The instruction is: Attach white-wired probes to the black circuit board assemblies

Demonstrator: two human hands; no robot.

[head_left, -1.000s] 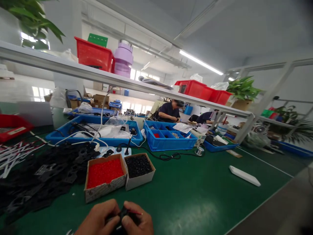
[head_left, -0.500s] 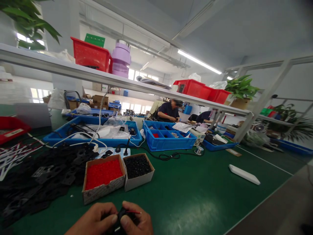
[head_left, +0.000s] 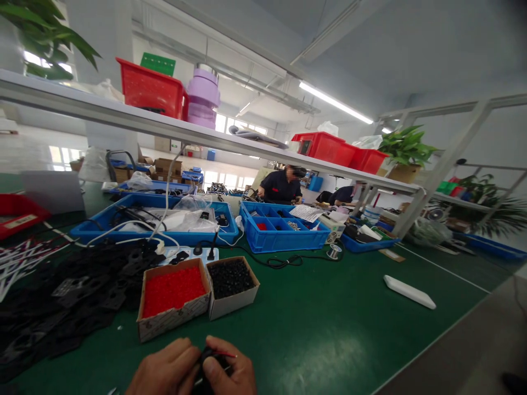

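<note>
Low in the view, my left hand (head_left: 167, 366) and my right hand (head_left: 231, 367) meet in front of two small cardboard boxes. Between them is a small black part (head_left: 207, 356), mostly hidden by the fingers. A short red wire (head_left: 225, 354) sticks out of it past my right thumb. Both hands have their fingers closed round the part. Just beyond them stand a box of small red pieces (head_left: 175, 291) and, touching it, a box of small black pieces (head_left: 230, 278).
Flat black plates (head_left: 94, 296) and white-and-red wires (head_left: 24, 263) cover the left side. Behind stand a blue tray (head_left: 88, 227) and a divided blue bin (head_left: 284, 241). A white strip (head_left: 409, 292) lies right. A shelf (head_left: 255, 144) spans overhead. Two people (head_left: 282, 186) sit farther back.
My left hand has shifted slightly right and turned, its fingers now curled more over the black part. My right hand stays nearly in place. The person at the back has moved their arms.
</note>
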